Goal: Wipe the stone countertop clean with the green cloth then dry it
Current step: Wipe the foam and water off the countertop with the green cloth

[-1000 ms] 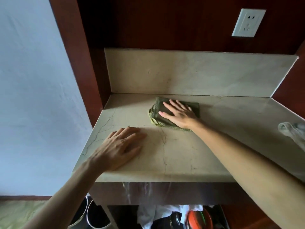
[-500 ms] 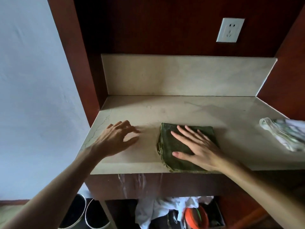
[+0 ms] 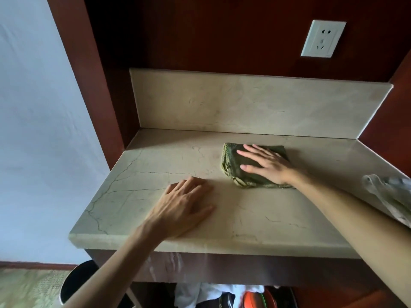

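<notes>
A folded green cloth [image 3: 235,167] lies on the beige stone countertop [image 3: 255,214], toward the back near the stone backsplash. My right hand [image 3: 266,163] presses flat on the cloth with fingers spread, covering its right half. My left hand [image 3: 184,205] rests palm down on the bare stone in front and to the left of the cloth, fingers apart, holding nothing.
A pale crumpled cloth [image 3: 391,194] lies at the counter's right edge. The backsplash [image 3: 255,103] and dark red wood panels enclose the back and sides; a white wall socket [image 3: 322,38] sits above. A dark bin [image 3: 77,283] and bundled items stand below the counter.
My right hand slid the green cloth from the back of the counter to the front edge, then back toward the backsplash. My left hand stayed resting on the stone.
</notes>
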